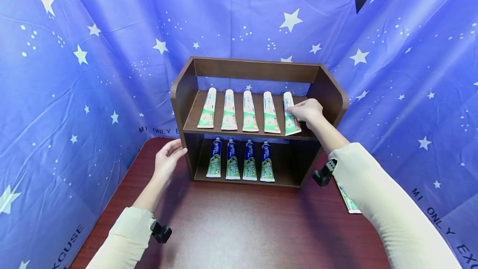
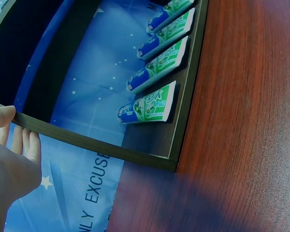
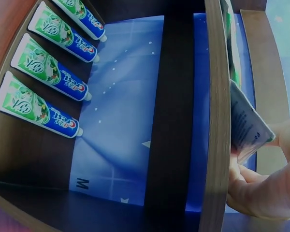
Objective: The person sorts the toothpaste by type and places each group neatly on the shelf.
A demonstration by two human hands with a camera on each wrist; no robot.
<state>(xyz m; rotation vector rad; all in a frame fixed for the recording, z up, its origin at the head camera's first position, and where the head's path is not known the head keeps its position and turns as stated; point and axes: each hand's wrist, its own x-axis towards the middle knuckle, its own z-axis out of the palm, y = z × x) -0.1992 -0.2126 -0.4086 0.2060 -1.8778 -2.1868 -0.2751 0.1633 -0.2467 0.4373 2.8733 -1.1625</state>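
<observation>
A brown two-tier shelf stands on the table. My right hand pinches the rightmost white-and-green toothpaste tube on the upper tier; the right wrist view shows this tube tilted, between thumb and fingers. Left of it, several matching tubes lie in a row, caps hidden at the back. My left hand holds the shelf's left side panel, thumb and fingers about its edge in the left wrist view. On the lower tier lie several blue-and-green toothpaste tubes, caps toward the back.
Another green-and-white tube lies on the table to the right, partly hidden by my right sleeve. The reddish-brown table stretches in front of the shelf. Blue star-patterned cloth hangs behind and at both sides.
</observation>
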